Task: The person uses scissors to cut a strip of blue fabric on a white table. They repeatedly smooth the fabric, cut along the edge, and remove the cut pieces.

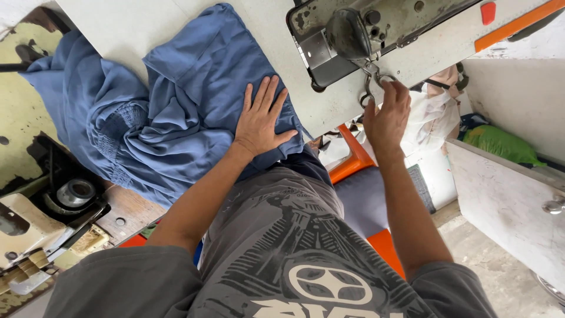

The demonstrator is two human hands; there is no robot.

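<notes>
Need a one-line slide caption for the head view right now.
Left hand pressed flat on blue fabric while right hand grips scissors beside the sewing machine.

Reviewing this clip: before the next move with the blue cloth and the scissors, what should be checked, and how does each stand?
1. Left hand flat on the blue cloth: ok, palm down, fingers spread.
2. Right hand gripping the scissors: ok, fingers at the loops.
3. Scissor blades open or shut: cannot tell, hidden by the machine.
4. Cloth fully on the table: not ok, part hangs over the edge.
5. Left fingers away from the scissors: ok, well apart.
</notes>
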